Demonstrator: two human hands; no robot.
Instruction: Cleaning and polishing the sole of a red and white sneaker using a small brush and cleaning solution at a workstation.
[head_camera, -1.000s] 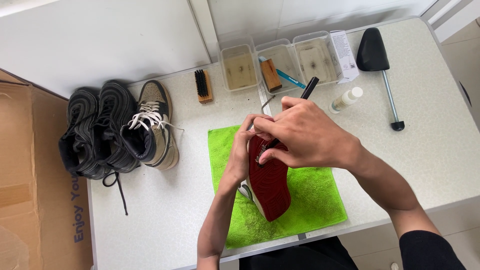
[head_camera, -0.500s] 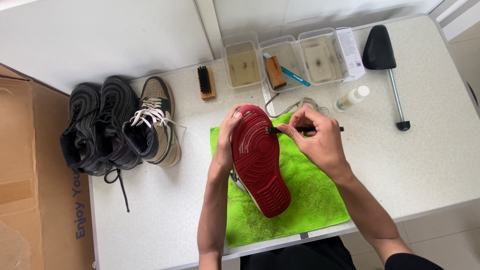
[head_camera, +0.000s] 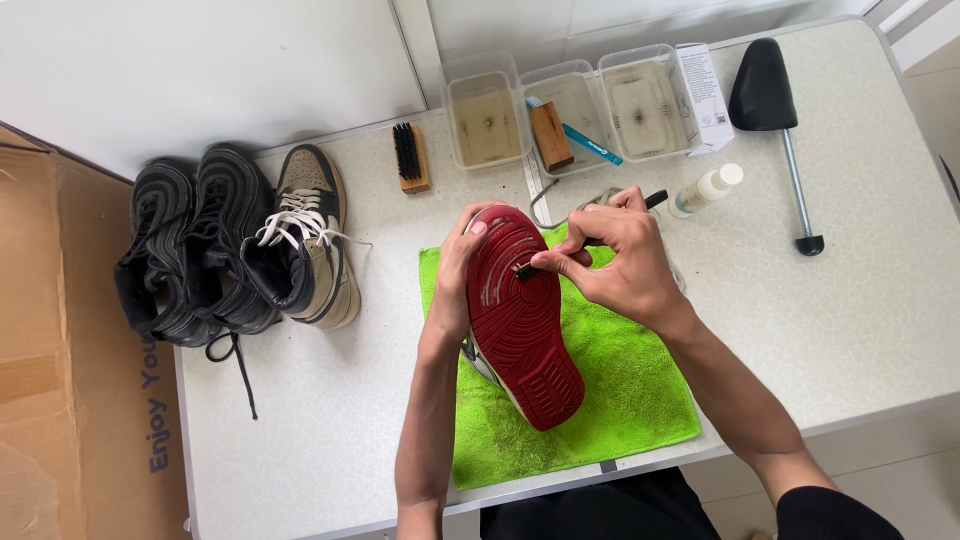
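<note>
Nearest me, a bright green cloth (head_camera: 620, 400) with a nubby, towel-like pile lies at the front edge of the white table (head_camera: 860, 300). Over it I hold a shoe (head_camera: 520, 320) sole-up, its dark red rubber sole ribbed and patterned, with pale streaks near the toe. My left hand (head_camera: 455, 280) is wrapped around the toe end, fingers closed on its edge. My right hand (head_camera: 615, 265) pinches a small dark-handled brush (head_camera: 585, 243), its bristle tip touching the sole near the toe.

To the left, three more shoes stand side by side: two black ones (head_camera: 195, 245) and a tan and black one with white laces (head_camera: 310, 240). A brown cardboard box (head_camera: 60, 350) sits past the table's left edge.

Farther back, a wooden brush (head_camera: 410, 157) with black bristles lies beside three clear plastic tubs (head_camera: 570, 105) in a row. The first and third hold murky, brownish liquid; across the middle one rest a wooden block and a blue-handled tool. Right of them are a small white bottle (head_camera: 705, 190) and a black shoe tree (head_camera: 770, 110) on a metal rod.
</note>
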